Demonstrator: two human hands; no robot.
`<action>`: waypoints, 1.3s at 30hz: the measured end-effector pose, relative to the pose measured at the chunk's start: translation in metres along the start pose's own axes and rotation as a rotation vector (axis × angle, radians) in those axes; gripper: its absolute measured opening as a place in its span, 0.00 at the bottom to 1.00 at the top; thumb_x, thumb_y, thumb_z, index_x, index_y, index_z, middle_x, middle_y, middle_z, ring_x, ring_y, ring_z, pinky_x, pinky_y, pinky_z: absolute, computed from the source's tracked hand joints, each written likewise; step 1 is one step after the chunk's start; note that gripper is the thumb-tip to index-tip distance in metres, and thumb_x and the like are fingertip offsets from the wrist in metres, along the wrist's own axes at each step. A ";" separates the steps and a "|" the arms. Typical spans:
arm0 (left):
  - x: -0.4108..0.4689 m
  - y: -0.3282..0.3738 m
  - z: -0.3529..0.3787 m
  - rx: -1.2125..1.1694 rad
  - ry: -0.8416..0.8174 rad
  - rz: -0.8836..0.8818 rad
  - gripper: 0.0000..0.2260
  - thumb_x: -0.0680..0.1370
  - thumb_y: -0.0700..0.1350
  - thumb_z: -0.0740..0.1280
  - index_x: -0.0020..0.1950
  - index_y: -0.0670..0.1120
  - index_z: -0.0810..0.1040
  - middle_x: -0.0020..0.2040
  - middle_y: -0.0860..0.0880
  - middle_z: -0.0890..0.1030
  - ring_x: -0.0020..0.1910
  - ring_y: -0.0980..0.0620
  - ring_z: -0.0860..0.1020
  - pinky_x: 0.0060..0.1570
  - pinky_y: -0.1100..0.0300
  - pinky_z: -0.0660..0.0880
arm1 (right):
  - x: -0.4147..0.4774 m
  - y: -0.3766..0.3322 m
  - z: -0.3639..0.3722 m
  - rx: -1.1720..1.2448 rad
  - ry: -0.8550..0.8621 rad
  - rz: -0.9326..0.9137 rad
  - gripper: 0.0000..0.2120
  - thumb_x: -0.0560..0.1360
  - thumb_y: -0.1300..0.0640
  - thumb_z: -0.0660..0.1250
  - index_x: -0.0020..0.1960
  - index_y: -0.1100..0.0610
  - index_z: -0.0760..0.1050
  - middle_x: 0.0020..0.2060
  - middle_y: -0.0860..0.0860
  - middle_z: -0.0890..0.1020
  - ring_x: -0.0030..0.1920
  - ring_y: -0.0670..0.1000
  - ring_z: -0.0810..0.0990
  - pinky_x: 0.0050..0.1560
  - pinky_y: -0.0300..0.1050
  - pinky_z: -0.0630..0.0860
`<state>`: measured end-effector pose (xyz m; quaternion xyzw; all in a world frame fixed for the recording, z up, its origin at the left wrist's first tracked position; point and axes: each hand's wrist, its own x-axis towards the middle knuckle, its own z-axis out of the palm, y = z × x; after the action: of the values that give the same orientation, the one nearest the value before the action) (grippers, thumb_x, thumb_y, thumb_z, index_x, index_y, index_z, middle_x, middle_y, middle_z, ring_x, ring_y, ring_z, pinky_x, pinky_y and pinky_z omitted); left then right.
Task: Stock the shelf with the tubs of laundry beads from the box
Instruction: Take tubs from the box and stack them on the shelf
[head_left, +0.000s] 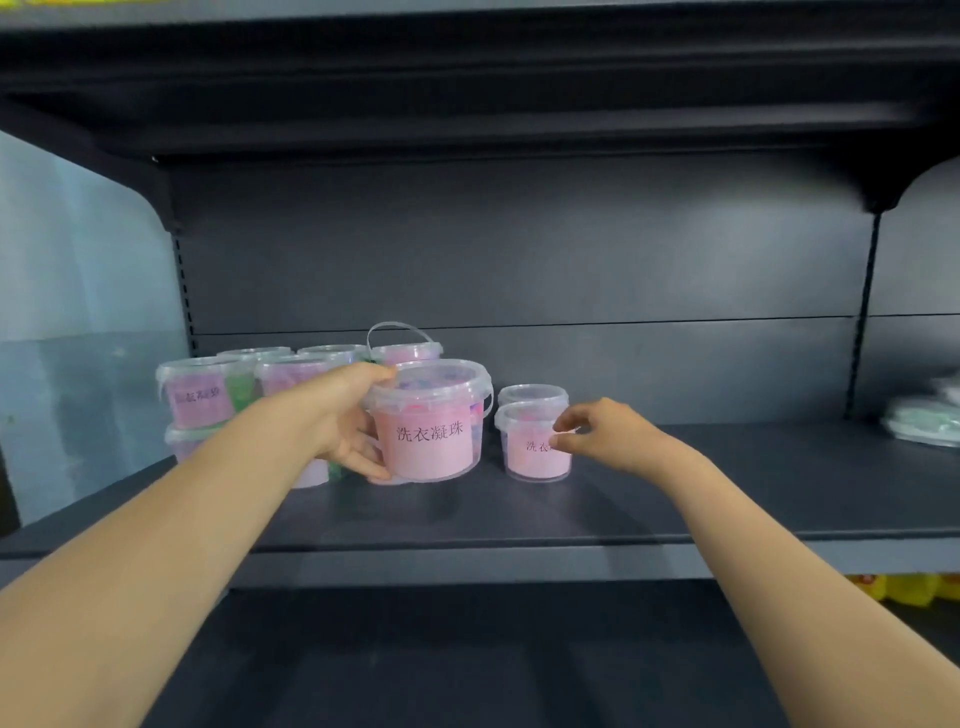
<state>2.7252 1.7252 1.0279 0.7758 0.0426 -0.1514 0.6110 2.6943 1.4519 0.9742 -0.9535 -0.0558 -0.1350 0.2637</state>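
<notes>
Stocking partway: stacked tubs (200, 395) crowd the shelf (675, 499) at left, left hand (343, 421) grips a large pink tub (431, 426) beside them, right hand (608, 434) pinches a small pink tub (535, 452) standing there; box unseen, remainder unknown.

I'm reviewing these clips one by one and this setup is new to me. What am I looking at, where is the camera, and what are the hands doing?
There is no machine here. A person works with bare hands, and the single picture comes from a camera worn on the head, looking forward and down. The left hand grips a big tub low over the dark shelf; whether it is set down yet is unclear. The right hand pinches the side of a small tub, and a second small tub stands behind it. Stacked tubs fill the left. The box is out of view.
</notes>
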 end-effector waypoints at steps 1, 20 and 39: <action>0.009 0.007 0.002 0.003 -0.017 0.005 0.22 0.80 0.54 0.55 0.68 0.42 0.68 0.64 0.36 0.73 0.57 0.33 0.75 0.45 0.41 0.74 | 0.002 0.002 -0.001 -0.003 0.016 0.001 0.12 0.76 0.51 0.66 0.55 0.55 0.79 0.48 0.45 0.77 0.54 0.46 0.75 0.52 0.39 0.68; 0.195 0.108 0.076 0.030 -0.187 0.128 0.25 0.77 0.56 0.60 0.69 0.42 0.65 0.62 0.34 0.74 0.47 0.33 0.77 0.42 0.41 0.77 | 0.132 0.043 -0.011 0.460 0.369 0.084 0.21 0.73 0.46 0.68 0.61 0.56 0.76 0.53 0.47 0.79 0.55 0.46 0.77 0.57 0.43 0.74; 0.267 0.089 0.125 0.181 -0.031 0.357 0.28 0.78 0.63 0.50 0.69 0.46 0.68 0.65 0.44 0.74 0.60 0.45 0.74 0.55 0.52 0.73 | 0.188 0.081 0.005 0.401 0.243 0.187 0.25 0.74 0.43 0.66 0.65 0.59 0.73 0.61 0.51 0.77 0.61 0.50 0.75 0.64 0.52 0.73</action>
<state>2.9787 1.5513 1.0081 0.8203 -0.1187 -0.0559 0.5566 2.8898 1.3916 0.9844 -0.8598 0.0390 -0.2099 0.4638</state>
